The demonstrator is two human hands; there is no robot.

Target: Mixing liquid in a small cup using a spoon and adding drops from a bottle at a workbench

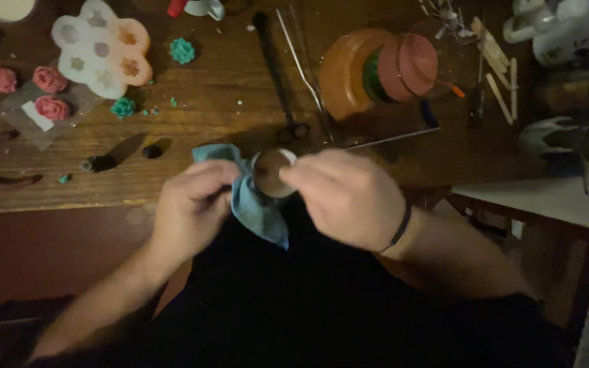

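Left hand (pixel 192 204) pinches a blue cloth (pixel 250 201) against a small round tin (pixel 272 172); right hand (pixel 349 197) grips the tin's other side, fingers closed on it. Tin sits just off the wooden table (pixel 226 116) near edge, over the lap. Flower mould (pixel 101 46) at far left corner, orange jar (pixel 369 71) lying tipped toward far right, contents unclear.
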